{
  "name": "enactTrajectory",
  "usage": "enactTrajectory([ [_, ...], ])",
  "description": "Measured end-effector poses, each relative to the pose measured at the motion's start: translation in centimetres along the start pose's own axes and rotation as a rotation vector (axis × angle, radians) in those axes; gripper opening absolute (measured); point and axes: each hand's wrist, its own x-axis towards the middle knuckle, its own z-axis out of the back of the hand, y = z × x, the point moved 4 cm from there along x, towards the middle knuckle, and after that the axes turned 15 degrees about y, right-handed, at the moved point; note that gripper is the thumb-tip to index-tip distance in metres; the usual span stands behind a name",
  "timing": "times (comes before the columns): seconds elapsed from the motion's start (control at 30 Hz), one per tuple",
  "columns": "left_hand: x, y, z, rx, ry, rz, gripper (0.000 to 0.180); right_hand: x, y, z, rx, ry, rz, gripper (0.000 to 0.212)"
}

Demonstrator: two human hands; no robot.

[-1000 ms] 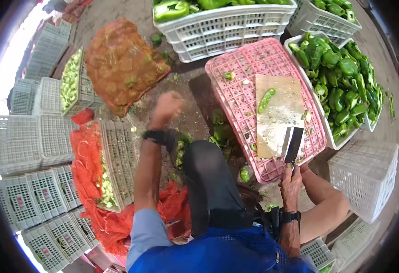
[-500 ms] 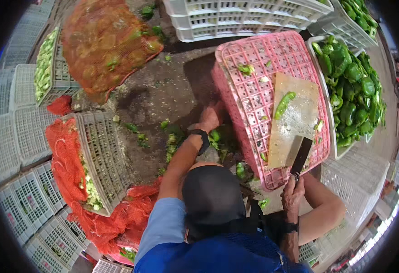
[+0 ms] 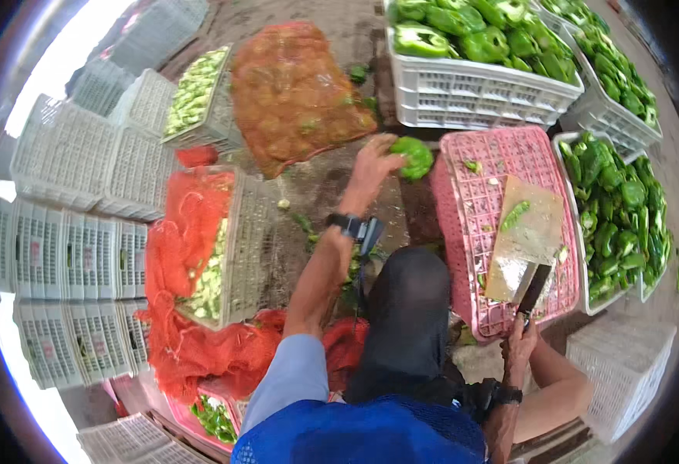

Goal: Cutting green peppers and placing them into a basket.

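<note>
My left hand [image 3: 373, 172], a watch on its wrist, is closed round a green bell pepper [image 3: 413, 159] beside the far left corner of a pink plastic crate [image 3: 463, 145]. On this upturned crate lies a tan cutting board [image 3: 534, 203] with a wet patch. A curved piece of green pepper [image 3: 515, 216] rests on the board. My right hand [image 3: 519, 340] grips the handle of a dark-bladed knife [image 3: 537, 286], its blade over the board's near right corner. Small green and white scraps dot the crate's top.
White crates of green peppers stand behind [image 3: 486, 97] and right of the pink crate. An orange mesh sack [image 3: 301, 93] lies far left. Left of me, red netting [image 3: 215, 344] drapes a crate [image 3: 248, 240] of pale green pieces. Stacked pale crates [image 3: 68, 162] line the left.
My left hand has come up from low beside the pink crate and now holds a bell pepper. The view has shifted; my right hand still holds the knife near the board.
</note>
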Motion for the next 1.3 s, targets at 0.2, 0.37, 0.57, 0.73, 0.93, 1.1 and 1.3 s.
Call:
enactTrajectory([
  [0.2, 2.9, -18.1, -13.0, 0.446, 0.265, -0.287, 0.059, 0.5, -2.6, 0.5, 0.262, 0.078, -0.197, 0.039],
  [0.37, -2.4, -10.3, -27.2, 0.39, 0.492, -0.16, 0.068, -1.6, 0.7, 3.0, 0.187, -0.112, -0.203, 0.038],
  [0.57, -9.1, 4.1, -33.0, 0.816, 0.593, 0.006, 0.066, -4.8, 2.9, 5.6, 0.165, -0.255, -0.195, 0.033],
  [0.73, -8.8, 5.0, -30.5, 0.812, 0.559, -0.204, 0.052, -5.8, 4.7, 5.7, 0.284, -0.148, -0.028, 0.034],
  [0.93, -8.9, 4.4, -30.2, 0.757, 0.566, -0.134, 0.05, -5.3, 5.8, 4.4, 0.089, 0.009, 0.011, 0.029],
  [1.1, -9.0, 3.8, -30.2, 0.797, 0.588, -0.132, 0.048, -4.0, 6.2, 4.2, 0.031, 0.076, -0.001, 0.037],
  [1.3, -8.5, 4.4, -29.8, 0.852, 0.627, 0.012, 0.048, -1.0, 5.7, 2.0, -0.044, 0.146, -0.006, 0.046],
])
